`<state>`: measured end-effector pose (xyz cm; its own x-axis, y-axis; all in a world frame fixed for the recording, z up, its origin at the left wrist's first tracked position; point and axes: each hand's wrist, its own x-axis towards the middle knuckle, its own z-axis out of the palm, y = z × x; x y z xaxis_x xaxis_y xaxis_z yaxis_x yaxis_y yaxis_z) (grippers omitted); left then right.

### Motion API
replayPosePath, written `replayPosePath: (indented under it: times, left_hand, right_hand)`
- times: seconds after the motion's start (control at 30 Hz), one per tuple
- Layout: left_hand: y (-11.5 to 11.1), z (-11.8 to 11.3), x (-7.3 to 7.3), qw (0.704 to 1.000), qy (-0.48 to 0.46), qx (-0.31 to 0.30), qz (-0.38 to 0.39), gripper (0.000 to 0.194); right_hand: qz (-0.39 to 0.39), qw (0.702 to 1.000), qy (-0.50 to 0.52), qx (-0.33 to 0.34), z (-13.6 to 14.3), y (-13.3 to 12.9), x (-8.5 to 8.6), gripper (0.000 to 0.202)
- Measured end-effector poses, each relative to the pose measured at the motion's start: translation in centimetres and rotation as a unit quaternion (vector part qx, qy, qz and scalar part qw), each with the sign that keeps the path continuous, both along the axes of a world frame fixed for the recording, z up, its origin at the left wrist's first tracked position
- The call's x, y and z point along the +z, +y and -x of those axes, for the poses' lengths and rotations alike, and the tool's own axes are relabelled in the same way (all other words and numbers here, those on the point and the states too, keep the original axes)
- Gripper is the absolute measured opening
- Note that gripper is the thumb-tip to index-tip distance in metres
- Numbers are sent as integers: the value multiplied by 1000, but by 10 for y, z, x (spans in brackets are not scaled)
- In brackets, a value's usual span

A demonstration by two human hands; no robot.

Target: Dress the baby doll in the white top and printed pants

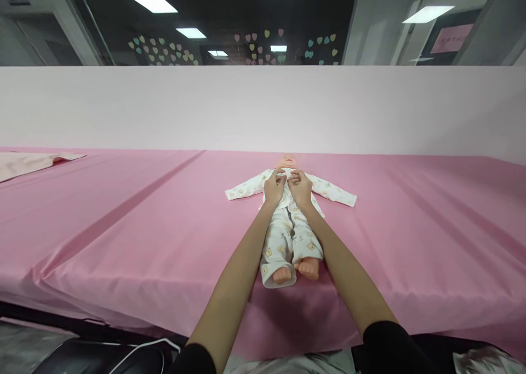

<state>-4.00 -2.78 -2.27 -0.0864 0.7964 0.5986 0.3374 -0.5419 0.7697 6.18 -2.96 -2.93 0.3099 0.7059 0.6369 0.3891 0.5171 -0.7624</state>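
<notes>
A baby doll (287, 161) lies on its back on the pink sheet, its head away from me and its bare feet toward me. It wears a white patterned jacket (250, 187) with the sleeves spread to both sides, and matching trousers (279, 238). At the upper chest, my left hand (274, 187) pinches the jacket's front edge near the neck. Close beside it, my right hand (300, 188) has its fingers bent and closed on the other front edge. The small spot between my fingertips is too fine to make out.
The pink sheet (143, 226) covers a wide table against a white wall (263, 108). At the far left lies a pale folded cloth (33, 164). A black seat (102, 357) with a white cable (143, 345) stands below the front edge.
</notes>
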Motion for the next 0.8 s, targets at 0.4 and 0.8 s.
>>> replayPosePath:
  times: [0.4, 0.8]
  left_hand:
    - [5, 0, 1, 992, -101, -40, 62, 26]
    - [-15, 6, -7, 988, 149, 4, -41, 16]
  right_hand:
    - [89, 976, 185, 79, -3, 5, 5, 24]
    - [54, 998, -16, -15, -6, -13, -1, 21]
